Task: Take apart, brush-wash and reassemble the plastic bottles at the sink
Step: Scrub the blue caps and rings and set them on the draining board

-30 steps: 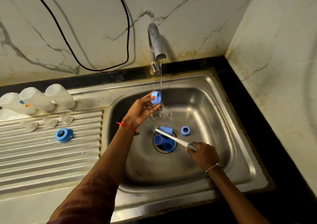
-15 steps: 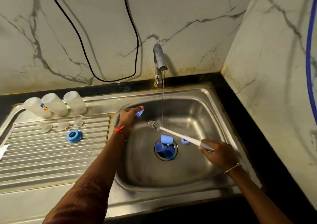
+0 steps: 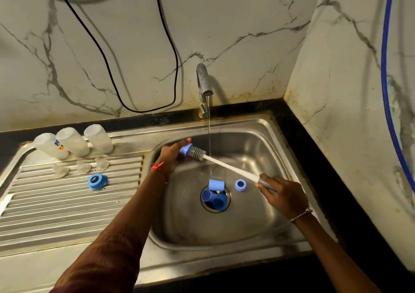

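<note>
One wide-angle camera, worn on the head, looks forward and steeply down over the sink (image 3: 258,153) from its near edge, facing the marble wall (image 3: 235,19) and tap (image 3: 202,81) (straight lines bow toward the view's corners). It sits close: both forearms (image 3: 125,225) enter from below.

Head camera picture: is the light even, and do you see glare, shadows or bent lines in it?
Head view: uneven light, bright on the white marble wall, almost black at bottom right. Head view: soft glare on the stainless steel sink at its far wall; the chrome tap casts a shadow to its right. Head view: the wide lens bends the wall corner and the black counter strip.
</note>
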